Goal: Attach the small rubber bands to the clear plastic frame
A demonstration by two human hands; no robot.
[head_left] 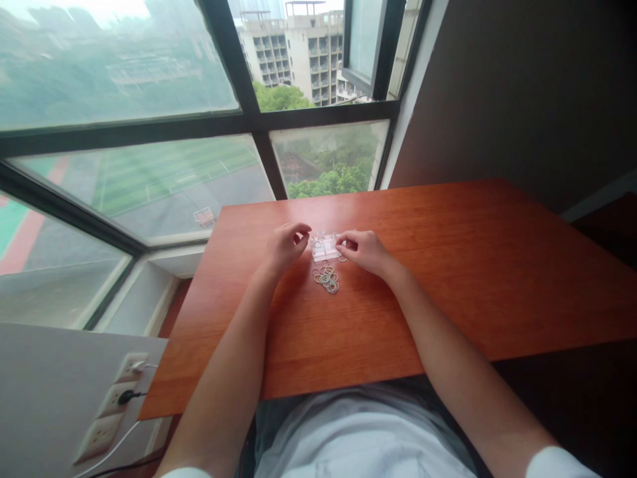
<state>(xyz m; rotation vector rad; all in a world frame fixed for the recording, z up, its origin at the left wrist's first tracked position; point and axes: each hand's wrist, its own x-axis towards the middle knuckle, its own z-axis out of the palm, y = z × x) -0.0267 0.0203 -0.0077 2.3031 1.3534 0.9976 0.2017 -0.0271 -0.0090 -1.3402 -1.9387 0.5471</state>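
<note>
A small clear plastic box with compartments (326,248) lies on the table between my two hands. My left hand (288,247) is at the box's left side, its fingers curved and the thumb and index fingertips slightly apart. At the right side, my right hand (365,252) has thumb and fingertips pinched together. A thin metal ring (342,259) shows just under those fingertips and seems to be in the pinch. Closer to me, several loose metal rings (326,279) overlap in a small heap. Small ring shapes also show inside the box, too fine to make out well.
The reddish-brown wooden table (462,265) stands against large windows (184,179) with dark frames. At lower left, wall sockets (124,395) with plugs and cables sit beside the table's left edge. A dark grey wall (522,99) rises at right.
</note>
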